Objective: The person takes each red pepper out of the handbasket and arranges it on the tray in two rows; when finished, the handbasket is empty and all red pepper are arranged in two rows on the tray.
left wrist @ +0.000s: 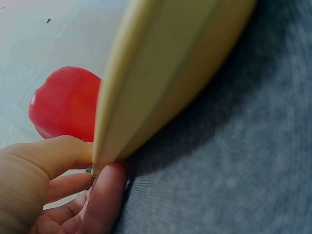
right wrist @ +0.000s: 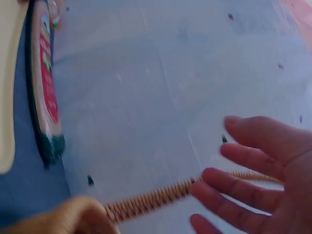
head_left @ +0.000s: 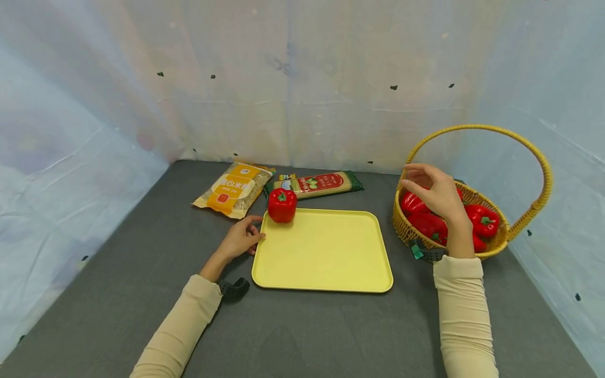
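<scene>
My left hand pinches the left edge of a yellow tray between thumb and fingers. The left wrist view shows the tray's rim gripped there, with a red bell pepper behind it. That bell pepper sits upright at the tray's far left corner. On the right, my right hand is over a wicker basket of several red bell peppers, fingers spread and holding nothing. In the right wrist view its fingertips overlap the basket's handle.
Behind the tray lie a yellow bag of grain and a long green-ended packet, with a small yellow packet beside them. The basket's tall handle arches up at the right. Plastic sheeting walls in the dark table.
</scene>
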Available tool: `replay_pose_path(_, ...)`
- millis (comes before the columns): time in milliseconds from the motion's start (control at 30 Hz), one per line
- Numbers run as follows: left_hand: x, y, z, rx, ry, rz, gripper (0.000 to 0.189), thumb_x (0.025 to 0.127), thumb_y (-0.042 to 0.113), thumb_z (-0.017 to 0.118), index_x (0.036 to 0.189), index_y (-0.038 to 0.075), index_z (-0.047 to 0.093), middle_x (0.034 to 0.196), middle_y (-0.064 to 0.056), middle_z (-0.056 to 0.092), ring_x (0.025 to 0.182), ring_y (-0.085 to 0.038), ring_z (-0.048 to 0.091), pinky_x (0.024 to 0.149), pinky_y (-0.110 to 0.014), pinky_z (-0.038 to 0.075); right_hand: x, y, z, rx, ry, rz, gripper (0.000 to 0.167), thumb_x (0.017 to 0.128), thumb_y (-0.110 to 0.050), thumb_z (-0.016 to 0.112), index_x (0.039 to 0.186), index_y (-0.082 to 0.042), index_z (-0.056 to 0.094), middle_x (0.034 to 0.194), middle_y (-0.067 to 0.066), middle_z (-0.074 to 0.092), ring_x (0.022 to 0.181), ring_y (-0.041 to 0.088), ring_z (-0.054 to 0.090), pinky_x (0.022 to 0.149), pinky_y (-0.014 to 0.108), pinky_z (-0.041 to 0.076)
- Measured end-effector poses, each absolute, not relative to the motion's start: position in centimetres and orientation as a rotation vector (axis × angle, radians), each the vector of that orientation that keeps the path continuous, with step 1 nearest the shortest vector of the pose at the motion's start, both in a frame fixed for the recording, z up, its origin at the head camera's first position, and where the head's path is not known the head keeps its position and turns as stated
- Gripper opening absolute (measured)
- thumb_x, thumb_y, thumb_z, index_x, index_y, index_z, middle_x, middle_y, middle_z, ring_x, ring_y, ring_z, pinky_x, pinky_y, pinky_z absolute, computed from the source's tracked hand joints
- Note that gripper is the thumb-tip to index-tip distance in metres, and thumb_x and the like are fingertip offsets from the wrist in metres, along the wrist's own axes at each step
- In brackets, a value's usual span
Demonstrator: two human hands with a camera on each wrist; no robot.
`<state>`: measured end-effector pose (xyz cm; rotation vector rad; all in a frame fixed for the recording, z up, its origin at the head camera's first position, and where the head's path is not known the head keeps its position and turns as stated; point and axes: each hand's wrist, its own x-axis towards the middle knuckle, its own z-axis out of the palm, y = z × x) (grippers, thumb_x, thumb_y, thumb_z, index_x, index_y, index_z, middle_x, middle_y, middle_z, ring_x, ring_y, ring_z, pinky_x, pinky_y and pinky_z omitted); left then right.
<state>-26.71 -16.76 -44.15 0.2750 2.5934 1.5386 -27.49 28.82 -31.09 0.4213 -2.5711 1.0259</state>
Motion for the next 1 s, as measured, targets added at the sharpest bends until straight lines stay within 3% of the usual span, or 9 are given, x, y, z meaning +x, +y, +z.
replay_pose_path(133,-26.7,-16.7,-44.0,0.282,2.595,1.532,0.05,0.088,0.012,0.064,0.133,0.001,0.044,0.083,-0.012,0.055,0.055,-0.019,0.057,0.047,-0.034,0.054,-27.7,30.8,-30.5,0.345,-2.677,1.029,0.044,0.09,-0.034,0.061,0.129,-0.014,0.053,0.118,0.014,0.059,0.088,-0.002,0.054,0.074,0.013,0.042)
replay_pose_path(567,-26.5,-16.6,-43.9,0.269,2.605,1.519,0.05,0.088,0.012,0.064,0.133,0.002,0.044,0.082,-0.012,0.056,0.055,-0.019,0.057,0.047,-0.034,0.054,-29.9,36.2,-31.4,0.174,-2.613,1.193,0.048,0.092,-0.035,0.057,0.132,-0.009,0.049,0.124,0.019,0.051,0.091,-0.007,0.047,0.073,0.013,0.041)
replay_pose_path(700,-26.5,-16.5,-44.0,0.268,2.604,1.517,0.05,0.088,0.012,0.064,0.133,0.003,0.045,0.082,-0.012,0.056,0.055,-0.019,0.057,0.047,-0.034,0.054,-30.5,37.3,-32.3,0.113,-2.562,1.205,0.049,0.091,-0.034,0.058,0.134,-0.013,0.048,0.125,0.019,0.049,0.095,-0.003,0.046,0.076,0.017,0.038)
replay_pose_path(867,-26.6,-16.6,-44.1,0.27,2.612,1.52,0.05,0.088,0.012,0.064,0.133,0.003,0.044,0.082,-0.012,0.056,0.055,-0.019,0.056,0.047,-0.034,0.054,-31.1,38.1,-33.1,0.05,-2.503,1.224,0.052,0.09,-0.035,0.061,0.136,-0.015,0.047,0.129,0.021,0.046,0.105,0.012,0.046,0.078,0.022,0.038)
replay_pose_path(1000,-26.6,-16.6,-44.0,0.275,2.613,1.522,0.05,0.088,0.012,0.064,0.133,0.003,0.045,0.082,-0.012,0.056,0.055,-0.019,0.056,0.047,-0.034,0.054,-31.4,38.5,-33.7,0.013,-2.459,1.234,0.053,0.088,-0.034,0.063,0.136,-0.017,0.048,0.124,0.009,0.051,0.106,0.013,0.047,0.08,0.022,0.039)
